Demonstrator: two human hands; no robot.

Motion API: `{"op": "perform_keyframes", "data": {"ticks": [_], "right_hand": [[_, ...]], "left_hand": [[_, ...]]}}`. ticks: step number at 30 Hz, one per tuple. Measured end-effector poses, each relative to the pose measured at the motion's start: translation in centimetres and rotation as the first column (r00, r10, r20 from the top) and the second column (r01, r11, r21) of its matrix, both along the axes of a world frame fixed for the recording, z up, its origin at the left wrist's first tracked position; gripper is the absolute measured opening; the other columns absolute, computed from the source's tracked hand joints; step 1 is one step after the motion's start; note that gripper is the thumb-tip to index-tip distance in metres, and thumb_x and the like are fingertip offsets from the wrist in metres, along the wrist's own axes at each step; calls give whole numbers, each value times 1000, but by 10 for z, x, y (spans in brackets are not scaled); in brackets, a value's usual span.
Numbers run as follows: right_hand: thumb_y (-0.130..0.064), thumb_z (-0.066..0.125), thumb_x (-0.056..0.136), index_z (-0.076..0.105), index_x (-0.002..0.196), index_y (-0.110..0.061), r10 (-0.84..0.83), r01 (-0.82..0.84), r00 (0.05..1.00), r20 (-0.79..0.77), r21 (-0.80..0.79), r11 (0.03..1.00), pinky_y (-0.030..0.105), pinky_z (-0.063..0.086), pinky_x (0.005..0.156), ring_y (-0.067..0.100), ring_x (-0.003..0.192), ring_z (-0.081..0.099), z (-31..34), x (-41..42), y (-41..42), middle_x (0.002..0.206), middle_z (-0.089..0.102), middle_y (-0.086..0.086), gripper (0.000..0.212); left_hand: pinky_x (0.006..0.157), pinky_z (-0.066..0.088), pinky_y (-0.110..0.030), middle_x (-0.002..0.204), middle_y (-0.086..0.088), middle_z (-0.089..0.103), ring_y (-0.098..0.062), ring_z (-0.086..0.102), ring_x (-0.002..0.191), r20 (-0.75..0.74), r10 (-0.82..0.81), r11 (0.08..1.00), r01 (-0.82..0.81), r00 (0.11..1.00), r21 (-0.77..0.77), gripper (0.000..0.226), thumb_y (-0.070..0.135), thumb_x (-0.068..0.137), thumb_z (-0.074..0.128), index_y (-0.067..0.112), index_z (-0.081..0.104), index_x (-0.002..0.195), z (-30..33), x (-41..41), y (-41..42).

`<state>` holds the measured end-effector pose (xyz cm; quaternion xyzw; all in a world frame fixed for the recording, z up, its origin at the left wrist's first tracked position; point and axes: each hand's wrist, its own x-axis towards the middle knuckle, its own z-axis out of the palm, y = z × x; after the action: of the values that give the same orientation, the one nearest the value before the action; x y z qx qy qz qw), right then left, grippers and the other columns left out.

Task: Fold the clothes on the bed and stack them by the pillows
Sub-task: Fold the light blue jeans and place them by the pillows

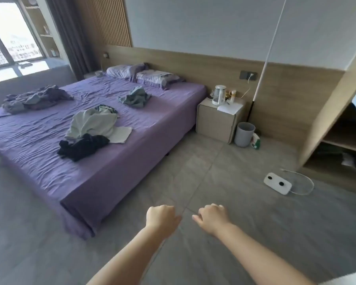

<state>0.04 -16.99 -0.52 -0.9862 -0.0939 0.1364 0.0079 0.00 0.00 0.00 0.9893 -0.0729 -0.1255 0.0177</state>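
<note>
Both hands, left hand (161, 220) and right hand (212, 220), hang loosely curled, grip empty, above the floor; crumpled clothes (90, 128) lie well beyond, up-left, on the bed (49, 171).

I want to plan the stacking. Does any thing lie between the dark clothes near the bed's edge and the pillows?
Yes. The pale green garment lies just behind the dark clothes, and the grey-green garment lies nearer the pillows.

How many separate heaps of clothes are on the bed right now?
4: a dark heap nearest the foot, a pale heap touching it, a grey-green heap near the pillows, and a purple-grey heap at the far side. Each may hide several garments.
</note>
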Motion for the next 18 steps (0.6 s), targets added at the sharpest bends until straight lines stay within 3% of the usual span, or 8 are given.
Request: {"op": "perform_keyframes", "data": {"ticks": [9, 18], "right_hand": [[-38, 39, 94, 61, 110, -16, -85, 90, 991, -100, 39, 995, 32, 43, 87, 28, 110, 58, -26, 32, 9, 118, 62, 8, 35], [-37, 39, 93, 60, 111, -15, -23, 35, 984, -175, 70, 997, 31, 43, 89, 27, 110, 58, -54, 98, -28, 118, 63, 9, 36]], "left_hand": [[71, 39, -29, 103, -2, 68, -26, 63, 97, -76, -32, 999, 30, 997, -28, 42, 52, 92, 40, 17, 63, 95, -39, 36, 6], [76, 44, -28, 107, -3, 67, -26, 62, 101, -202, 71, 997, -78, 977, -25, 40, 49, 90, 41, 17, 64, 99, -58, 96, -36]]}}
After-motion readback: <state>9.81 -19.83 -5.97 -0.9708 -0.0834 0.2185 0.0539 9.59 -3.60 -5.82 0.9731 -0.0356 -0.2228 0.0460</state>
